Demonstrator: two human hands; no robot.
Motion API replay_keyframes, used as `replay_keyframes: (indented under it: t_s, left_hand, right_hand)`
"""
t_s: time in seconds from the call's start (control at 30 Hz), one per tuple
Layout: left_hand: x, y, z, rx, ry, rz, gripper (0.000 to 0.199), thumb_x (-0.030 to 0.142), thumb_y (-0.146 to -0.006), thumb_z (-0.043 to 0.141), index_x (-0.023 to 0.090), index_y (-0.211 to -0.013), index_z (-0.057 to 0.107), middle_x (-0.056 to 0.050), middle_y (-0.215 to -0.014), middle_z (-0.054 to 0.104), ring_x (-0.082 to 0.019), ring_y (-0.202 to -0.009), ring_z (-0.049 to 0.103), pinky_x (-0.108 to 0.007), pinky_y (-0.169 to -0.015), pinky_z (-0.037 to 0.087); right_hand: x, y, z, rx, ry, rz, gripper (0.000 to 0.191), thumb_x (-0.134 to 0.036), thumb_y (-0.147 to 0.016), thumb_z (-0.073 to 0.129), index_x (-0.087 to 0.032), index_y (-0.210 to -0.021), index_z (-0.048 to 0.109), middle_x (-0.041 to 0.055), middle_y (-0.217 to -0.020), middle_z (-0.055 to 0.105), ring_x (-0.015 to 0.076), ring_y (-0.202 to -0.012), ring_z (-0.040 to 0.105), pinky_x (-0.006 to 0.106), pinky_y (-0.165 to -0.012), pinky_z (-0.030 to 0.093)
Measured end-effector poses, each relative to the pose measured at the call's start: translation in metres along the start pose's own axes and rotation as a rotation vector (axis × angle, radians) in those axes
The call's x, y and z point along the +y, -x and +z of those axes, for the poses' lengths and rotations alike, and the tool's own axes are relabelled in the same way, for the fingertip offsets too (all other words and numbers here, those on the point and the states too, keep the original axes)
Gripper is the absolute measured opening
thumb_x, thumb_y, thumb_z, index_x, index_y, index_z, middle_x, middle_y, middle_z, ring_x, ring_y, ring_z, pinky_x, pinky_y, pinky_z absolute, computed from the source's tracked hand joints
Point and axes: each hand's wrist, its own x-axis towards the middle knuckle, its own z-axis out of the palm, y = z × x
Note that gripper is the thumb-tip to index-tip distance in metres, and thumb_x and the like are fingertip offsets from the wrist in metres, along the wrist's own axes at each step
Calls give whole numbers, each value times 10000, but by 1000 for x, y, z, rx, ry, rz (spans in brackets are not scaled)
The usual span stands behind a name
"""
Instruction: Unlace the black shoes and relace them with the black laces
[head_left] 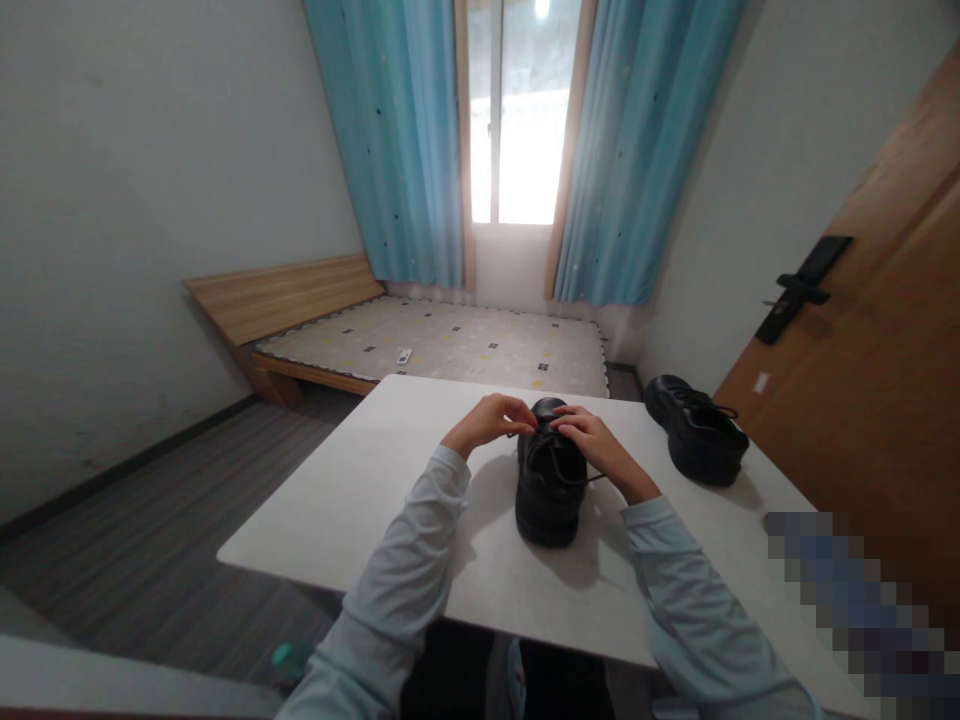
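A black lace-up shoe (pixel 550 505) stands upright on the white table, its heel toward me and its toe toward the window. My left hand (pixel 495 420) reaches its front lacing from the left, with thumb and fingers pinched together at the laces. From the right, my right hand (pixel 596 440) bends its fingers onto the same lacing, close to the left fingertips. A dark shoelace (pixel 555 462) loops over the shoe's opening, and one end sticks out at the right under my right wrist. How much lace lies between the fingers is too small to tell.
A second black shoe (pixel 697 435) stands at the table's right side. The white table (pixel 337 500) ends just before my lap. Beyond it is a bed (pixel 465 340) with a small white remote (pixel 404 356) on it. A wooden door (pixel 862 380) is at the right.
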Motion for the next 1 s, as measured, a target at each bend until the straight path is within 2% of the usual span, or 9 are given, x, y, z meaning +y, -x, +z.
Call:
replay_keyframes:
  t_s: [0.13,0.3,0.57,0.87,1.0]
  left_hand:
    - [0,-1,1,26,-48,-3,273,356,-704,690,114,-826,726,-58,-709,698,-114,-611,587,-201,-572,440]
    - [4,-1,5,56,-148,13,211,321,-711,683,130,-791,726,-39,-695,695,-118,-656,596,-204,-634,443]
    - [5,-3,10,31,-66,-21,218,316,-722,664,109,-775,707,-37,-679,683,-114,-635,592,-209,-630,453]
    - [4,-4,10,69,-94,40,232,347,-726,664,121,-769,695,-35,-712,678,-114,-664,573,-216,-645,442]
    - [4,-4,10,83,-164,-29,273,390,-710,675,119,-738,687,-27,-672,660,-120,-642,561,-219,-619,421]
  right_hand:
    - [-3,0,-1,-9,-3,20,258,-238,-761,509,-193,-811,757,96,-1123,638,246,-1088,552,419,-1031,333]
    - [-5,0,-2,-40,5,40,269,-240,-762,500,-187,-825,756,99,-1153,630,253,-1116,542,426,-1044,317]
    - [-5,-1,-1,-78,71,41,254,-217,-773,485,-189,-786,736,94,-1134,617,246,-1104,534,425,-1040,328]
    - [5,-3,4,-77,131,50,171,-211,-763,535,-193,-814,697,87,-1145,581,237,-1144,487,427,-1049,307]
    - [7,-1,3,-84,116,36,183,-230,-768,537,-195,-840,702,84,-1163,576,240,-1143,489,431,-1045,310]
